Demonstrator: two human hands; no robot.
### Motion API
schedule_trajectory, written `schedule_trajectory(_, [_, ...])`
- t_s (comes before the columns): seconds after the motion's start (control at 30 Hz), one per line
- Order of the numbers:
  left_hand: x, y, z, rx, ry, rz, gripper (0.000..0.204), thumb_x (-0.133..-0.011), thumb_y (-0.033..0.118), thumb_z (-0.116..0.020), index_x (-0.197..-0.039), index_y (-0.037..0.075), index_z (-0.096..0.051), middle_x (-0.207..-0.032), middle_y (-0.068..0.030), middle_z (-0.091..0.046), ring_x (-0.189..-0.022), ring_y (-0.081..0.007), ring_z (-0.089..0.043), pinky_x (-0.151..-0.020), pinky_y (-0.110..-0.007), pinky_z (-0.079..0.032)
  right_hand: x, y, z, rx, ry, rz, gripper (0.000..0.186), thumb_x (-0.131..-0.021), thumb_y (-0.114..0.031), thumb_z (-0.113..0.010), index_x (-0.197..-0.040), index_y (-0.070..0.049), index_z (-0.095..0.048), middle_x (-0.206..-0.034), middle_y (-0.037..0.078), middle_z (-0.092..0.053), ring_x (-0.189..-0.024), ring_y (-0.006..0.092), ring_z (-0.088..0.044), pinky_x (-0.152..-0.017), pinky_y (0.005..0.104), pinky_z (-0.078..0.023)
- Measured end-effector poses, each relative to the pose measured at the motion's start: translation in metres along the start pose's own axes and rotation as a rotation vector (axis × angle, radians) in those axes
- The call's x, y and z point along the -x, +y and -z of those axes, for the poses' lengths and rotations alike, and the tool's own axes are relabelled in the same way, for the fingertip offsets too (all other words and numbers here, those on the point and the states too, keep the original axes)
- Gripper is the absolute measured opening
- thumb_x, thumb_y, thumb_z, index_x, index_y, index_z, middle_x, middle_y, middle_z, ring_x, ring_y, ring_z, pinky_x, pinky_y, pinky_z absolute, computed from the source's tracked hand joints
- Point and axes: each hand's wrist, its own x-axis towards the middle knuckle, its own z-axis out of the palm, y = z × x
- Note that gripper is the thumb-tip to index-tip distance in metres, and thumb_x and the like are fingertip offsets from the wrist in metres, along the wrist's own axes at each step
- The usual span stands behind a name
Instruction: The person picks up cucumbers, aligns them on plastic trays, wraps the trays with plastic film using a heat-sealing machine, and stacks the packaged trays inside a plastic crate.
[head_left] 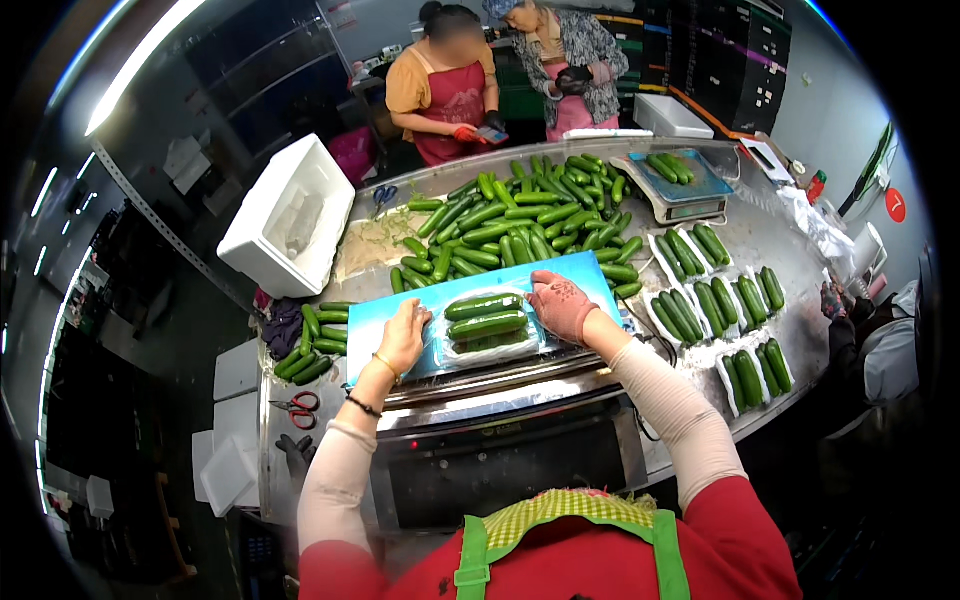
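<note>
Glossy green cucumbers (485, 306), clear plastic film, dull steel table (760, 250)

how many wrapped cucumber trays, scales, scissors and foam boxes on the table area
finished cucumber trays at right: 7
tray being wrapped between the hands: 1
weighing scale: 1
red scissors: 1
blue scissors: 1
open white foam box: 1
total: 12
</note>
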Motion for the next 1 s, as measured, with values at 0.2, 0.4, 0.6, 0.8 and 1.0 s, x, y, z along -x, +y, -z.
schedule_trajectory(0.2, [0.047, 0.018, -0.016, 0.040, 0.168, 0.030, 0.030, -0.098, 0.009, -0.050, -0.122, -0.008, -0.052, -0.105, -0.0266, -0.068, -0.099, -0.0376, -0.068, -0.085, -0.040, -0.054, 0.024, -0.037, 0.013, 0.094, -0.073, -0.136, 0.032, -0.096, -0.026, -0.051, -0.093, -0.003, -0.072, -0.109, 0.017, -0.064, -0.105, 0.0329, -0.061, -0.093, 0.0414, -0.048])
schedule_trajectory(0.4, [0.040, 0.016, -0.047, 0.487, 0.377, 0.377, 0.028, -0.099, 0.013, -0.048, -0.114, -0.009, -0.058, -0.091, -0.0204, -0.066, -0.084, -0.0258, -0.066, -0.072, -0.035, -0.054, 0.028, -0.048, 0.025, -0.190, -0.078, -0.296, 0.034, -0.097, -0.024, -0.049, -0.094, 0.004, -0.069, -0.104, 0.026, -0.064, -0.100, 0.0394, -0.063, -0.090, 0.0438, -0.050])
schedule_trajectory(0.6, [0.028, -0.003, -0.050, 0.487, 0.317, 0.411, 0.026, -0.099, 0.013, -0.050, -0.093, -0.007, -0.065, -0.071, -0.0067, -0.061, -0.060, -0.0119, -0.053, -0.056, -0.028, -0.045, 0.033, -0.055, 0.018, -0.318, 0.050, -0.402, 0.036, -0.098, -0.026, -0.048, -0.096, 0.005, -0.067, -0.100, 0.029, -0.065, -0.097, 0.0449, -0.062, -0.088, 0.0478, -0.049])
schedule_trajectory(0.8, [0.015, 0.005, -0.040, 0.442, 0.238, 0.436, 0.028, -0.095, 0.018, -0.060, -0.081, -0.005, -0.067, -0.061, -0.0031, -0.058, -0.055, -0.0111, -0.051, -0.052, -0.030, -0.043, 0.025, -0.060, 0.018, -0.316, -0.073, -0.451, 0.039, -0.100, -0.032, -0.044, -0.102, 0.002, -0.062, -0.099, 0.027, -0.067, -0.096, 0.0443, -0.064, -0.088, 0.0481, -0.048])
schedule_trajectory(1.0, [0.019, 0.017, -0.045, 0.379, 0.436, 0.266, 0.022, -0.096, 0.020, -0.064, -0.084, 0.001, -0.062, -0.067, 0.0013, -0.056, -0.058, -0.0068, -0.047, -0.052, -0.025, -0.039, 0.024, -0.067, 0.009, -0.476, 0.075, -0.538, 0.030, -0.100, -0.025, -0.045, -0.109, 0.003, -0.052, -0.099, 0.030, -0.066, -0.098, 0.0453, -0.063, -0.087, 0.0480, -0.049])
